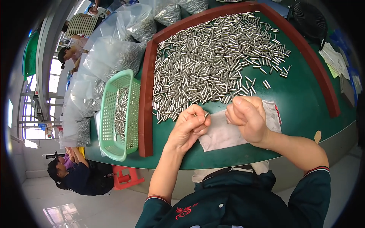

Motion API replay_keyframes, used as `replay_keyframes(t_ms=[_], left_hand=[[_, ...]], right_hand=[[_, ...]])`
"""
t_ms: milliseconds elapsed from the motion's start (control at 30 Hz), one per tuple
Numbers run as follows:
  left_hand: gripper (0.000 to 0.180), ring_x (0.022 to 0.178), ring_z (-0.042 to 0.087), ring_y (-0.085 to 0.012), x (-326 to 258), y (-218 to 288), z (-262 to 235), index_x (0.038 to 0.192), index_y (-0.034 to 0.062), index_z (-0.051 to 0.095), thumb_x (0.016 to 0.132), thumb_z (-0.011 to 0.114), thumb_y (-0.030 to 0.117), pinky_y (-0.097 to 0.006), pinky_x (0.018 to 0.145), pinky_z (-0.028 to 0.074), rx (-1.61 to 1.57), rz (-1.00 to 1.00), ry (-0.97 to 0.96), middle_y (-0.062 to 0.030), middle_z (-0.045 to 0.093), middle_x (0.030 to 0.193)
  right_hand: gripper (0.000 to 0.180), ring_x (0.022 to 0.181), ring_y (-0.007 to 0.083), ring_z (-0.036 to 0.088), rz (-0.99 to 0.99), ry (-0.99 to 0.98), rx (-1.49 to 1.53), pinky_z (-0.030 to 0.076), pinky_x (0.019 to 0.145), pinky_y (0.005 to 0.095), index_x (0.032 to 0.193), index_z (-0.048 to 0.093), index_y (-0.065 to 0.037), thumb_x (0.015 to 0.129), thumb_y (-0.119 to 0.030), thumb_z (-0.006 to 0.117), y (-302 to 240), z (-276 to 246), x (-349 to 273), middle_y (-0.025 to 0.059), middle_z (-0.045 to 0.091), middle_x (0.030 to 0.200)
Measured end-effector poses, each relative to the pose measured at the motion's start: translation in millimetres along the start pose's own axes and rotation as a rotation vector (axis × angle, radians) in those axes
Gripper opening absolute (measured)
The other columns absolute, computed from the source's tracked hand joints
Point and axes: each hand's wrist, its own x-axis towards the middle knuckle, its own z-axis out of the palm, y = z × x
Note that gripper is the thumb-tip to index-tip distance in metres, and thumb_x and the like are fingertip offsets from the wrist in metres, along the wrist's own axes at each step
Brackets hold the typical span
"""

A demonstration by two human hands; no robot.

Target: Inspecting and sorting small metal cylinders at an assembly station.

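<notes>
A great heap of small shiny metal pins (pixel 205 60) lies spread over the green table (pixel 300 110) in front of me. My left hand (pixel 190 127) is closed, thumb against curled fingers, and one metal pin (pixel 206 114) sticks out at its fingertips. To its right, my right hand (pixel 249 119) is curled into a loose fist, and what its fingers hold, if anything, is hidden. Both hands are over a whitish cloth (pixel 220 135) with a stained surface, just nearer to me than the heap's front edge.
Dark red wooden rails (pixel 146 110) border the heap at left, back and right. A light green plastic basket (pixel 131 110) with pins inside stands beyond the left rail. Clear bags of pins (pixel 129 55) line the table's left side. Papers (pixel 334 59) and a black fan (pixel 310 19) are at the right. Several people sit or stand leftward.
</notes>
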Motion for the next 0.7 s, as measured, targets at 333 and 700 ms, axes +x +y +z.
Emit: replay_keyframes(t_ms=[333,700], left_hand=[[0.011,0.044,0.032,-0.0038,3.2,4.1,3.7,0.092,0.0029,0.052,0.083,0.047,0.007,-0.017,0.041,0.025,0.009,-0.021,0.079,-0.0111,0.058,0.075],[0.031,0.047,0.032,-0.0089,0.2,5.9,-1.5,0.074,0.0033,0.049,0.090,0.037,0.027,-0.022,0.045,0.025,0.067,0.212,0.200,-0.0075,0.046,0.062]], right_hand=[[0.042,0.040,0.0073,0.018,0.032,0.002,0.007,0.017,0.041,0.0246,0.048,0.023,-0.010,0.087,-0.020,0.036,-0.3,-1.4,3.2,-0.0018,0.024,0.041],[0.042,0.040,0.0071,0.017,0.035,-0.005,0.018,0.017,0.041,0.0245,0.048,0.023,-0.011,0.086,-0.020,0.036,-2.4,-0.2,4.0,-0.0021,0.025,0.041]])
